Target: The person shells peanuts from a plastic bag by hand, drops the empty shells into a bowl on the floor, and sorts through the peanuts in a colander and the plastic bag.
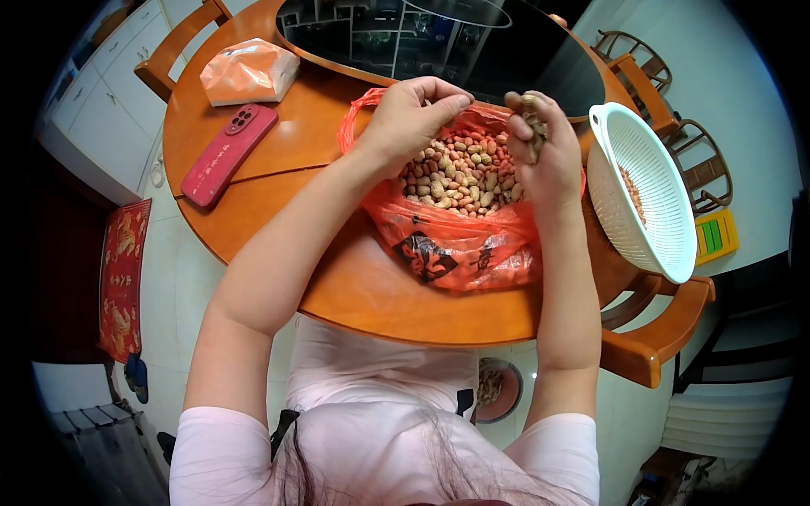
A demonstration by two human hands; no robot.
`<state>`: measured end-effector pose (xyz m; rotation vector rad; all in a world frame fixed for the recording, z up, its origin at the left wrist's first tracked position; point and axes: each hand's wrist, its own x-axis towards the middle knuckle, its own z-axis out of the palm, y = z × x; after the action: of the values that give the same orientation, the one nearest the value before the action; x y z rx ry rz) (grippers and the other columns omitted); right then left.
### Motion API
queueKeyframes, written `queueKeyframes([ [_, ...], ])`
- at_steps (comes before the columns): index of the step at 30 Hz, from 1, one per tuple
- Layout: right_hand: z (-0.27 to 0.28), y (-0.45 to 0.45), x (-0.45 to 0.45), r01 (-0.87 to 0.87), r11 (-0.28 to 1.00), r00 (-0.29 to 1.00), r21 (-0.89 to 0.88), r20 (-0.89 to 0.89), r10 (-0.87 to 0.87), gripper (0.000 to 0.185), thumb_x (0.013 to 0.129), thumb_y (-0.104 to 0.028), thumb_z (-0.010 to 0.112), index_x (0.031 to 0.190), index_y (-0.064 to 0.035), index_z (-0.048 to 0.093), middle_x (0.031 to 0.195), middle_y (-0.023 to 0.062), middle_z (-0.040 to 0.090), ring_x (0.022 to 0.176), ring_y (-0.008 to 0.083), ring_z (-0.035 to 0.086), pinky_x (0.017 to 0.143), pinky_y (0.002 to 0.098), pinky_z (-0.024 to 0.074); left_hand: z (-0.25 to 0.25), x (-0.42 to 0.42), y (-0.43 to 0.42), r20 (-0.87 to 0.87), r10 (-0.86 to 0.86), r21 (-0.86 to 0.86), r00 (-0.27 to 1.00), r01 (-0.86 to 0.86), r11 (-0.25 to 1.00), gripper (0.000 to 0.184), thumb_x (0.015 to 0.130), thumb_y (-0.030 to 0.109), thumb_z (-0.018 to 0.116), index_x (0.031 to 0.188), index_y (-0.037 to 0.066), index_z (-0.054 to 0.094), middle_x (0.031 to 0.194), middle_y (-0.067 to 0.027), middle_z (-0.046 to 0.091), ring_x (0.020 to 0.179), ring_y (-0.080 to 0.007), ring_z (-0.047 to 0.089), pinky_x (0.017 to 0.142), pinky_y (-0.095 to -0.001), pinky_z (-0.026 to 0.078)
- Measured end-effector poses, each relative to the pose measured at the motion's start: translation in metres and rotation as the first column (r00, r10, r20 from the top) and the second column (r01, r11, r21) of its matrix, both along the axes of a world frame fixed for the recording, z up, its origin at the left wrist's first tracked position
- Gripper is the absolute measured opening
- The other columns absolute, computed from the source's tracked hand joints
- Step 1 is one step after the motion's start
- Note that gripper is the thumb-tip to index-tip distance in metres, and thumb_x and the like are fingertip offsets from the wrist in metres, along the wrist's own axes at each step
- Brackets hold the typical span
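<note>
A red plastic bag (456, 253) with dark printed characters stands on the table with its mouth wide. It is full of unshelled peanuts (460, 173). Above the bag's far left rim is my left hand (405, 122), thumb and forefinger pinched together; whatever they hold is too small to make out. My right hand (548, 152) is raised over the right side of the bag, fingers curled around several peanuts in their shells (533, 126). To its right, a white colander (645, 190) leans at the table edge with shelled peanuts (631, 196) inside.
On the round wooden table (354, 291) are a red phone (228, 156), an orange tissue pack (249, 72) and a dark glass turntable (439, 42). Wooden chairs (658, 329) surround it. A bin (499, 390) holding shells is on the floor below.
</note>
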<state>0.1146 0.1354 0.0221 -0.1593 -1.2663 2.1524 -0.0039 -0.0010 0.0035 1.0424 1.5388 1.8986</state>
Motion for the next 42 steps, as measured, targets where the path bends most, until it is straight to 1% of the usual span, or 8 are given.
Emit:
queueKeyframes([
  [4, 0.000, 0.009, 0.003, -0.096, 0.981, 0.990, -0.169, -0.114, 0.077, 0.018, 0.091, -0.016, 0.051, 0.102, -0.0021, 0.051, 0.097, 0.0136, 0.060, 0.065, 0.0094, 0.048, 0.044, 0.0177, 0.0336, -0.008, -0.008, 0.001, -0.374, 0.065, -0.122, 0.925, -0.119, 0.985, 0.018, 0.084, 0.017, 0.065, 0.094, 0.002, 0.065, 0.079, -0.0022, 0.062, 0.067, -0.0082, 0.055, 0.058, -0.0219, 0.044],
  [10, -0.011, 0.005, -0.001, -0.017, 0.995, 0.999, 0.099, 0.036, 0.013, 0.022, 0.096, -0.026, 0.050, 0.093, -0.0055, 0.057, 0.074, -0.0021, 0.048, 0.052, 0.0046, 0.040, 0.041, 0.0166, 0.0278, -0.029, -0.001, 0.009, -0.856, 0.030, -0.178, 0.517, -0.348, 0.920, 0.014, 0.080, 0.014, 0.065, 0.091, 0.005, 0.066, 0.092, -0.0094, 0.060, 0.084, -0.0259, 0.061, 0.073, -0.0360, 0.049],
  [20, -0.017, 0.011, -0.005, -0.010, 0.986, 0.995, 0.166, 0.104, -0.007, 0.019, 0.095, -0.022, 0.052, 0.094, -0.0038, 0.059, 0.072, -0.0027, 0.048, 0.050, 0.0036, 0.040, 0.039, 0.0159, 0.0259, -0.029, 0.002, 0.018, -0.896, -0.005, -0.208, 0.445, -0.409, 0.889, 0.016, 0.080, 0.018, 0.065, 0.089, 0.006, 0.066, 0.087, -0.0082, 0.061, 0.081, -0.0245, 0.061, 0.071, -0.0366, 0.048],
  [23, -0.014, 0.009, -0.003, -0.030, 0.988, 0.989, 0.154, 0.145, 0.007, 0.018, 0.094, -0.020, 0.052, 0.096, -0.0031, 0.059, 0.073, -0.0021, 0.049, 0.053, 0.0043, 0.043, 0.040, 0.0156, 0.0270, -0.024, -0.005, 0.016, -0.499, -0.028, -0.251, 0.866, -0.113, 0.961, 0.020, 0.083, 0.021, 0.065, 0.090, 0.001, 0.065, 0.084, -0.0058, 0.063, 0.076, -0.0179, 0.061, 0.068, -0.0321, 0.048],
  [24, -0.013, 0.007, -0.003, -0.035, 0.988, 0.987, 0.153, 0.162, 0.010, 0.018, 0.094, -0.019, 0.052, 0.096, -0.0029, 0.059, 0.074, -0.0019, 0.049, 0.054, 0.0047, 0.044, 0.040, 0.0156, 0.0274, -0.021, -0.007, 0.014, -0.259, -0.068, -0.136, 0.964, 0.033, 0.990, 0.024, 0.086, 0.023, 0.065, 0.094, 0.001, 0.064, 0.083, -0.0034, 0.063, 0.066, -0.0084, 0.053, 0.057, -0.0234, 0.043],
  [27, -0.010, 0.004, -0.003, -0.118, 0.976, 0.971, 0.183, 0.225, 0.075, 0.017, 0.093, -0.018, 0.053, 0.098, -0.0027, 0.059, 0.074, -0.0017, 0.049, 0.055, 0.0052, 0.045, 0.041, 0.0155, 0.0280, -0.007, -0.019, -0.001, 0.328, -0.189, -0.086, 0.926, 0.228, 0.970, 0.021, 0.089, 0.023, 0.062, 0.101, 0.007, 0.060, 0.082, 0.0015, 0.059, 0.053, -0.0007, 0.033, 0.046, -0.0154, 0.024],
  [34, -0.010, -0.001, -0.001, -0.236, 0.942, 0.956, 0.238, 0.230, 0.181, 0.018, 0.088, -0.017, 0.062, 0.100, -0.0037, 0.060, 0.068, -0.0046, 0.050, 0.055, 0.0021, 0.043, 0.042, 0.0157, 0.0283, -0.003, -0.011, -0.003, 0.423, -0.339, 0.010, 0.840, 0.370, 0.929, 0.020, 0.093, 0.028, 0.056, 0.095, 0.008, 0.058, 0.079, 0.0052, 0.054, 0.055, -0.0010, 0.033, 0.047, -0.0160, 0.026],
  [42, -0.004, -0.016, 0.000, -0.034, 0.795, 0.982, 0.606, 0.167, -0.085, 0.019, 0.085, -0.011, 0.065, 0.102, -0.0025, 0.063, 0.074, -0.0029, 0.059, 0.061, 0.0008, 0.047, 0.053, 0.0146, 0.0367, -0.008, -0.013, -0.001, 0.443, -0.418, 0.057, 0.793, 0.440, 0.896, 0.020, 0.094, 0.028, 0.053, 0.098, 0.009, 0.059, 0.083, 0.0040, 0.056, 0.057, -0.0007, 0.034, 0.048, -0.0144, 0.026],
])
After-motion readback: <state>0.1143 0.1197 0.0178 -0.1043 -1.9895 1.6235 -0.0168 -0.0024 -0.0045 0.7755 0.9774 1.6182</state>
